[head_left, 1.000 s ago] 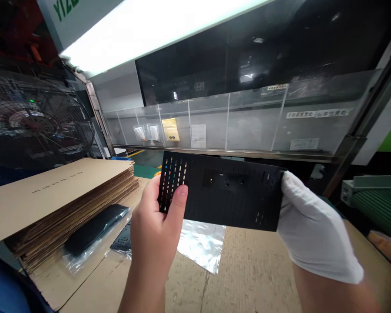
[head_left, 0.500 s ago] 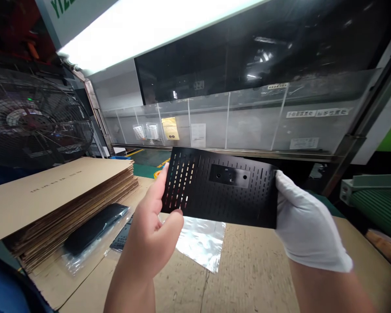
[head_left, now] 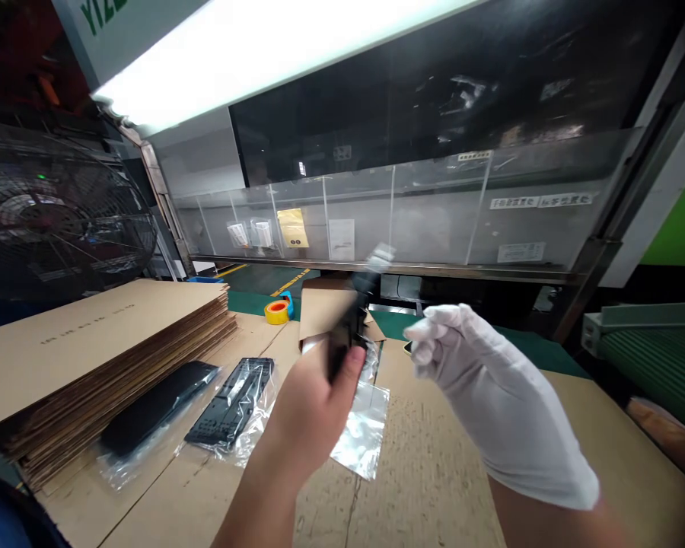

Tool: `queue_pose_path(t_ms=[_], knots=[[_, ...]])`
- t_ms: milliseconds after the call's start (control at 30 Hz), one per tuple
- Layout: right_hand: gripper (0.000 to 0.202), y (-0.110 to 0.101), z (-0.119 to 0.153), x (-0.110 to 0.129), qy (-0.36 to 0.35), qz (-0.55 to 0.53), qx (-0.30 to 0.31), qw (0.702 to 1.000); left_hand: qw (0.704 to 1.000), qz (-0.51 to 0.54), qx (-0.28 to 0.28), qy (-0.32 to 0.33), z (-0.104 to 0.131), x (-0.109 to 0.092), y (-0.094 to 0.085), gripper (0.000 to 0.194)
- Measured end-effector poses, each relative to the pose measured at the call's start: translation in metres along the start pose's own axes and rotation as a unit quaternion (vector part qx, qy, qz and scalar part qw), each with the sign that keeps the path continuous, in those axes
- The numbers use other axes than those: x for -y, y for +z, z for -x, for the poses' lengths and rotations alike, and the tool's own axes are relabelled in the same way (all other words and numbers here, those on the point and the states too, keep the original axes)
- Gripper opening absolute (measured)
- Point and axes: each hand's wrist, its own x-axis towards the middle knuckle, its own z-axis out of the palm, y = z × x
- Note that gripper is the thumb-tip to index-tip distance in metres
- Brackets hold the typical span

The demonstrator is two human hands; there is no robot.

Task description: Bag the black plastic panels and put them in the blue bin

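In my bare left hand point(head_left: 313, 411) is a black perforated panel point(head_left: 342, 339), turned nearly edge-on and smeared by motion. The thumb presses on its near side. My right hand point(head_left: 479, 388), in a white glove, hovers to the right of the panel, apart from it. Its fingers are curled together and nothing shows in them. Below the panel lies a clear plastic bag point(head_left: 365, 434) on the cardboard-covered bench. Left of my left hand, a black slotted part point(head_left: 234, 403) lies in clear plastic, beside a smooth black part point(head_left: 157, 403) in its own bag.
A tall stack of flat cardboard point(head_left: 91, 312) stands at the left. Behind my left hand are an open carton point(head_left: 320, 304) and a yellow tape roll point(head_left: 277, 310). Clear bins point(head_left: 359, 213) run across the back; a green roller conveyor point(head_left: 651, 342) is at the right.
My right hand has let go of the panel and moved left, its fingers curling. My left hand has turned the panel from face-on to nearly edge-on, uncovering the carton and tape.
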Motion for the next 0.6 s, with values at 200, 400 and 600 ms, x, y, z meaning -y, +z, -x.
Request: queue_pose_path(t_ms=[200,400,600], knots=[[0.031,0.012,0.006,0.009,-0.028,0.111,-0.049,0.992,0.902,0.365,-0.151,-0.176,-0.002,-0.003,-0.004,0.051],[0.018,0.023,0.020,0.011,-0.099,0.047,-0.038,0.993,0.907,0.369,-0.130,-0.157,0.003,-0.019,-0.005,0.056],[0.027,0.022,0.026,0.012,-0.161,0.044,-0.041,0.985,0.926,0.326,-0.112,-0.153,0.014,-0.031,0.001,0.064]])
